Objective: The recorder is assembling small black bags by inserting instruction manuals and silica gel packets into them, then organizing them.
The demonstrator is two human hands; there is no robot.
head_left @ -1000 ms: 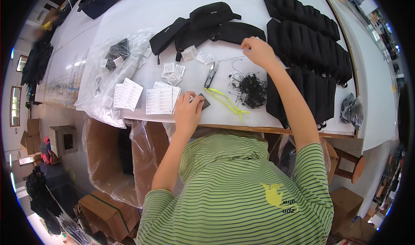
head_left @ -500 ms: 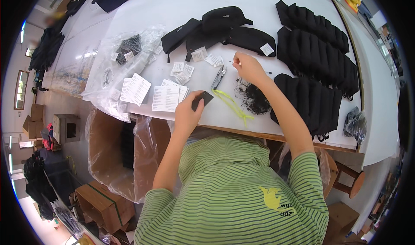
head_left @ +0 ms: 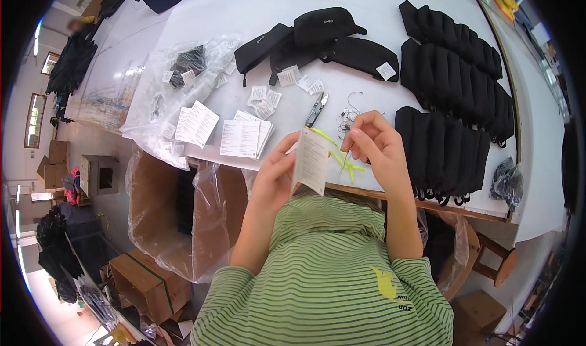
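Observation:
Near the table's front edge, my left hand [head_left: 278, 172] grips a folded card [head_left: 312, 157], its pale printed side facing up. Beside it my right hand [head_left: 375, 144] pinches a thin dark string [head_left: 345, 162] whose end dangles close to the card. Partly hidden behind my right fingers lies a tangle of fine black strings [head_left: 348, 117]. Thread snips [head_left: 317, 109] with a bright yellow ribbon [head_left: 351, 168] tied on lie just beyond the card. More printed cards [head_left: 238, 138] are stacked left of my hands, with another group of cards [head_left: 196, 124] farther left.
Small white labels [head_left: 264, 100] lie scattered ahead. Black zipped pouches [head_left: 326, 25] sit at the back, and rows of black pouches [head_left: 452, 71] fill the right side. Crumpled clear plastic [head_left: 152, 114] covers the left. Below the edge stands a plastic-lined carton [head_left: 152, 212].
My right hand has come back from the far side toward the card, pinching the string. The card in my left hand has turned from its black face to its pale printed side.

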